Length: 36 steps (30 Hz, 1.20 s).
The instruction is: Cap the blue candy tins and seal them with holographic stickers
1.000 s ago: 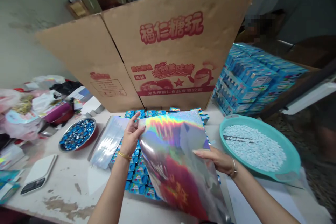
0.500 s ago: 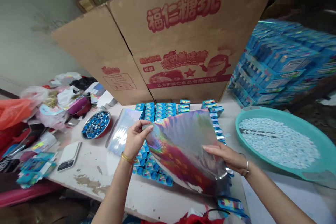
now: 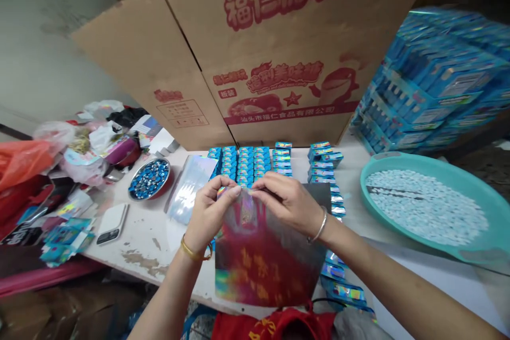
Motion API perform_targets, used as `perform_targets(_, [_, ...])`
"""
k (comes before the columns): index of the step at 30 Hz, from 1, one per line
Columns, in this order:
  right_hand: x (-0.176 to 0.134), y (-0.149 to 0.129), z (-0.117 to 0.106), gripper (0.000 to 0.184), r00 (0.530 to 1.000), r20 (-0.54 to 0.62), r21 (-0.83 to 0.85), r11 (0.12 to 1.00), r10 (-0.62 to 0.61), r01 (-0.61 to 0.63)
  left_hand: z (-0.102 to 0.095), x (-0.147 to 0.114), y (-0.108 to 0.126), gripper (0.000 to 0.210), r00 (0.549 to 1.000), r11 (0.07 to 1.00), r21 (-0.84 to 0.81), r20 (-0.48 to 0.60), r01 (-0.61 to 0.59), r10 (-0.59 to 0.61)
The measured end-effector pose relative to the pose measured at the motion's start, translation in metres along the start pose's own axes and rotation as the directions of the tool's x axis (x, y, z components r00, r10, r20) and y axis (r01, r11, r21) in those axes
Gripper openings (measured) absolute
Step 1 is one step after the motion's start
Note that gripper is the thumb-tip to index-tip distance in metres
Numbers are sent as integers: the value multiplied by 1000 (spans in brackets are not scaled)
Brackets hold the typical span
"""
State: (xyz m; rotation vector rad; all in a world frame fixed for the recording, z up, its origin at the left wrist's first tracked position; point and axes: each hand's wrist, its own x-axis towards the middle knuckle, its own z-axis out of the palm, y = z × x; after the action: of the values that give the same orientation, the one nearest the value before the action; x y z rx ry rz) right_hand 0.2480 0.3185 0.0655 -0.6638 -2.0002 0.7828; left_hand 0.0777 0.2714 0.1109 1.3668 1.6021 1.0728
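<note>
A shiny, mirror-like holographic sheet [image 3: 274, 260] hangs tilted toward me over the table, reflecting the red shirt. My left hand [image 3: 213, 207] pinches its upper left corner between thumb and fingers. Close beside it, my right hand [image 3: 289, 204] is also closed in a pinch at the sheet's top edge. Only a small gap separates the fingertips. Behind and partly under the sheet stand rows of small blue boxes [image 3: 246, 156]; the sheet hides many of them. More blue boxes [image 3: 321, 167] form a column on its right side.
Left of the boxes lies a stack of clear shiny sheets [image 3: 191, 186], beside a bowl of blue pieces [image 3: 149, 179] and a white scale [image 3: 112, 223]. A teal basin [image 3: 434, 162] of pale tablets is at right. A large carton [image 3: 279, 48] stands behind; stacked blue packs [image 3: 438, 79] rise at right.
My right hand has moved left from the sheet's right side to its top edge, next to my left hand. The sheet now faces me more squarely, and the view has shifted slightly.
</note>
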Motion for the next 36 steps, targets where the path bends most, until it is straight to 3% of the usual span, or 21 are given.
perform_targets(7, [6,12,13,25,982,116,105,981,151,-163,-23,8,-23,30,973,953,-197,10,228,-231])
perform_targets(12, [6,32,31,27,956,218,151,961,196,-231,-50,18,-43,32,914,872,-287,41,397,-403])
perform_targets(17, [2,53,54,37,915,309,91,950,258,-299,-90,23,-72,31,847,807,-279,42,520,-531])
perform_targets(20, [0,65,77,42,900,350,-1,961,258,-275,-110,27,-96,30,826,814,-149,34,561,-563])
perform_targets(22, [-2,72,97,43,889,364,-63,959,279,-275,-114,30,-113,29,873,870,73,-49,487,-485])
perform_targets(24, [-2,77,117,41,872,379,-111,950,311,-290,-108,32,-129,31,960,903,327,-104,279,-260])
perform_targets(25, [-2,79,127,39,864,387,-134,946,323,-294,-103,33,-137,34,987,895,417,-83,158,-136])
perform_targets(27, [0,82,141,36,856,400,-173,944,328,-281,-88,36,-151,33,999,878,478,43,-34,15])
perform_targets(29, [4,88,149,36,853,416,-206,946,315,-248,-75,41,-165,17,980,889,442,199,-115,28])
perform_targets(31, [7,97,151,37,846,432,-250,943,313,-221,-67,50,-179,13,956,913,389,294,-124,5])
perform_targets(36, [2,121,133,46,808,462,-376,906,365,-194,-61,75,-202,25,931,929,369,352,-39,-100])
